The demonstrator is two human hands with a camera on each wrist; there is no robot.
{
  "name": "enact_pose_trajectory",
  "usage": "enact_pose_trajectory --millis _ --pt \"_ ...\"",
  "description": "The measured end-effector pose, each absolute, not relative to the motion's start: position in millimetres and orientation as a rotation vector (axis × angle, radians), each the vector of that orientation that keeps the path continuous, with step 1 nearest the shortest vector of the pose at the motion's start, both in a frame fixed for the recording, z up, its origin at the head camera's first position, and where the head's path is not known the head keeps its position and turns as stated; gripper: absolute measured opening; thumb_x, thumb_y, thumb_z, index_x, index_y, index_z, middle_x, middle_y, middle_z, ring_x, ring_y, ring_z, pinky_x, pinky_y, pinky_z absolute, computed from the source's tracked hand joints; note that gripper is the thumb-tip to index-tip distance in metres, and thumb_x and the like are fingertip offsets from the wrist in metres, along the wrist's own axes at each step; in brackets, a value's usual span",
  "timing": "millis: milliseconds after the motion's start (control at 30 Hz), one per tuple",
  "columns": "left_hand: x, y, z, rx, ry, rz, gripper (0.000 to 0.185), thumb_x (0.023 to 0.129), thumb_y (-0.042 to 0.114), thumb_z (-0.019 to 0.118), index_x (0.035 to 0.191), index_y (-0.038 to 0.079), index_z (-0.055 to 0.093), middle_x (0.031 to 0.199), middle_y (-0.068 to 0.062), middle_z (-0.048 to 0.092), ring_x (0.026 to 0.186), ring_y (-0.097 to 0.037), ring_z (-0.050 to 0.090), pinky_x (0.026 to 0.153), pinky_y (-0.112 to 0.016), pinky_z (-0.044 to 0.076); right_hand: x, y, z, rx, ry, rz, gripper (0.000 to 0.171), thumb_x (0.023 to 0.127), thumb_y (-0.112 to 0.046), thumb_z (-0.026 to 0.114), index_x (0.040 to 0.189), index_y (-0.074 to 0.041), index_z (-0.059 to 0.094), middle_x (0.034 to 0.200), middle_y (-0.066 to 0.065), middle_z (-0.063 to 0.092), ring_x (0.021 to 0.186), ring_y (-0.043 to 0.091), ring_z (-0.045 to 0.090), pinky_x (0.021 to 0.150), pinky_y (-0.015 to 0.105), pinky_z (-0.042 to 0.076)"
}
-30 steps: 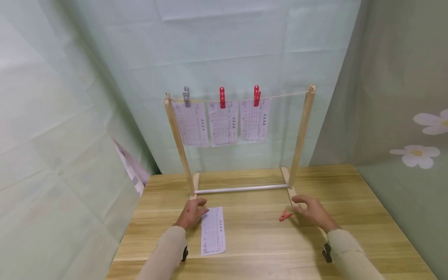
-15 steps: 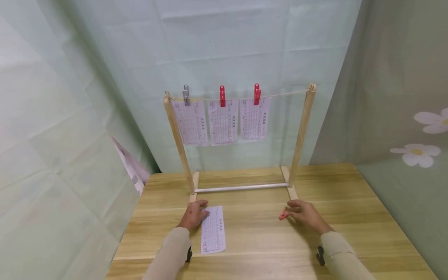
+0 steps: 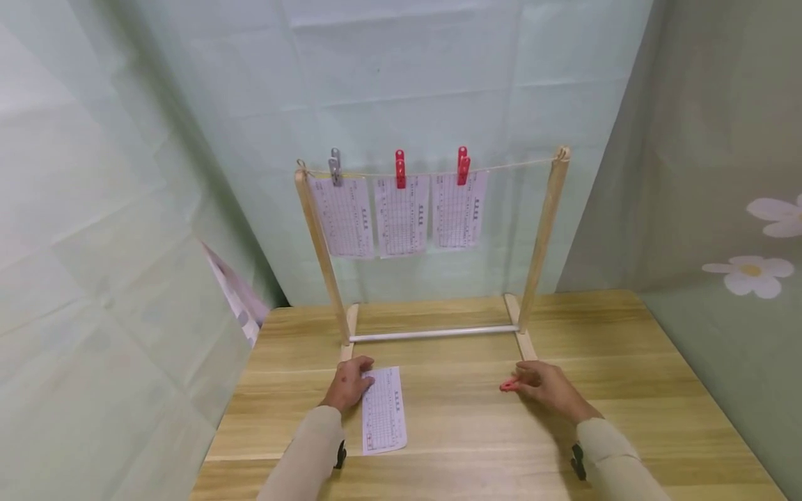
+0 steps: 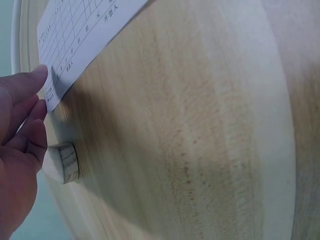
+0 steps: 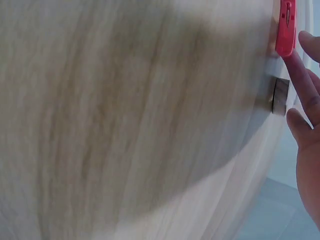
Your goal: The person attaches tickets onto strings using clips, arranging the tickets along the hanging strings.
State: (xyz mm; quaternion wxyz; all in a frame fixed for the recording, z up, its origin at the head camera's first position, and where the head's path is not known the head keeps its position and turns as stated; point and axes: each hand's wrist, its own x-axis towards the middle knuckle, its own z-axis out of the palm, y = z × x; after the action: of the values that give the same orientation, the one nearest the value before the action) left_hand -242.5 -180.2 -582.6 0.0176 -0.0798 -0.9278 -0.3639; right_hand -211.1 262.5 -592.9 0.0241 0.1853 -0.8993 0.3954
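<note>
A printed paper sheet [image 3: 383, 410] lies flat on the wooden table [image 3: 464, 431]. My left hand [image 3: 348, 383] rests beside the sheet's upper left corner. In the left wrist view its fingertips [image 4: 35, 82] touch the edge of the sheet [image 4: 80, 35]. A red clothespin [image 3: 507, 384] lies on the table to the right. My right hand [image 3: 541, 386] is right behind it, and a straight finger [image 5: 302, 82] touches the end of the clothespin [image 5: 286, 25]. Neither hand has lifted anything.
A wooden drying rack [image 3: 544, 236] stands at the back of the table with a string across its top. Three printed sheets [image 3: 401, 216] hang from the string on a grey peg [image 3: 335, 167] and two red pegs [image 3: 399, 168]. The rack's feet [image 3: 525, 344] lie just beyond both hands. Green cloth covers the walls.
My right hand has slid left until its fingers reach the red clothespin. The left hand has stayed at the sheet's edge.
</note>
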Motion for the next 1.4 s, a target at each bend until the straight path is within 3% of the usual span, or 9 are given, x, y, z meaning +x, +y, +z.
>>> enact_pose_trajectory --millis 300,467,667,933,1167,1400 --pt "-242.1 -179.5 -581.5 -0.214 -2.882 -1.096 0.031 0.081 -0.011 0.074 0.111 -0.007 0.068 0.106 -0.018 0.071 0.102 -0.032 0.066 0.092 -0.048 0.052 -211.5 263.3 -592.1 0.647 -2.789 1.083 0.039 0.078 -0.001 0.083 0.113 0.005 0.068 0.102 0.012 0.072 0.095 0.034 0.066 0.085 0.051 0.053" --pt "-241.8 -179.4 -581.5 -0.197 -2.876 -1.116 0.030 0.080 -0.013 0.073 0.108 -0.006 0.069 0.097 -0.012 0.069 0.090 -0.025 0.063 0.083 -0.044 0.053 -211.4 262.4 -592.2 0.699 -2.796 1.041 0.035 0.079 0.006 0.078 0.113 0.006 0.067 0.104 0.014 0.071 0.099 0.038 0.065 0.088 0.053 0.052" --pt "-243.8 -181.5 -583.3 -0.219 -2.854 -1.098 0.027 0.081 -0.015 0.069 0.105 -0.005 0.070 0.088 -0.008 0.064 0.081 -0.019 0.056 0.073 -0.036 0.050 -211.7 261.7 -588.9 0.663 -2.807 1.063 0.038 0.080 0.000 0.080 0.115 0.007 0.066 0.102 0.012 0.072 0.097 0.036 0.067 0.089 0.053 0.052" --pt "-244.8 -187.9 -578.5 -0.287 -2.781 -1.182 0.022 0.081 -0.015 0.070 0.101 -0.007 0.070 0.087 -0.009 0.067 0.080 -0.018 0.062 0.073 -0.034 0.054 -213.2 261.5 -585.8 0.594 -2.737 1.206 0.040 0.079 0.002 0.081 0.115 0.011 0.065 0.100 0.014 0.073 0.091 0.030 0.071 0.084 0.046 0.056" --pt "-249.8 -188.8 -563.6 -0.370 -2.775 -1.234 0.022 0.083 -0.016 0.069 0.104 -0.010 0.069 0.085 -0.012 0.069 0.081 -0.020 0.065 0.074 -0.034 0.056 -213.6 265.3 -572.7 0.515 -2.714 1.179 0.041 0.080 0.003 0.080 0.118 0.010 0.066 0.108 0.019 0.072 0.103 0.039 0.066 0.091 0.056 0.050" --pt "-254.0 -183.5 -544.5 -0.422 -2.874 -1.229 0.022 0.087 -0.009 0.071 0.109 -0.009 0.068 0.086 -0.011 0.067 0.083 -0.019 0.064 0.076 -0.033 0.056 -218.9 270.6 -554.9 0.551 -2.685 1.188 0.033 0.083 0.005 0.076 0.114 0.012 0.066 0.103 0.020 0.072 0.106 0.046 0.064 0.091 0.059 0.049"
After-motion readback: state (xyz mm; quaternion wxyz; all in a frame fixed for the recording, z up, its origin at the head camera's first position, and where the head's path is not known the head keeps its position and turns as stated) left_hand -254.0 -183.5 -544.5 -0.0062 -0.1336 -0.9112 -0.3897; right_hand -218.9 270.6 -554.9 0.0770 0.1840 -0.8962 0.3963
